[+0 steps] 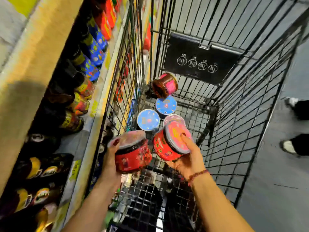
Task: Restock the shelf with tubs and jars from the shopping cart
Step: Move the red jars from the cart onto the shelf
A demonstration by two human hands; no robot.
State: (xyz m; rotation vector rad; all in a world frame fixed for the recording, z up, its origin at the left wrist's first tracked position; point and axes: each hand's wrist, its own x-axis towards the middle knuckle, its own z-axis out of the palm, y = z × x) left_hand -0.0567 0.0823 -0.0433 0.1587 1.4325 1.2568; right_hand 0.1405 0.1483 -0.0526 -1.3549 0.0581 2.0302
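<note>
Both hands are full, as I see it from the head camera. Left hand (111,159) grips one red tub (133,156) from the side, thumb up on the lid's rim. Right hand (189,158) cradles a second red tub (164,146), tilted so its pink lid faces me, one finger laid on that lid; a beaded bracelet (199,174) circles that wrist. The two held tubs sit just beside each other above the near end of the shopping cart (234,131), inside its wire walls.

On the cart floor I count four more items: two blue-lidded tubs (148,120), the farther one (166,104), both upright; one pink-lidded tub (173,118), partly hidden behind the right hand's tub; and one jar (164,84) lying on its side at the cart's far end. On the far wall hangs a black flap (200,59) with four round icons.

Left of the cart runs the shelf (107,81), lined with red, blue and dark packs, too blurred to count. Right of the cart, two shoes (288,147) stand on the floor.
</note>
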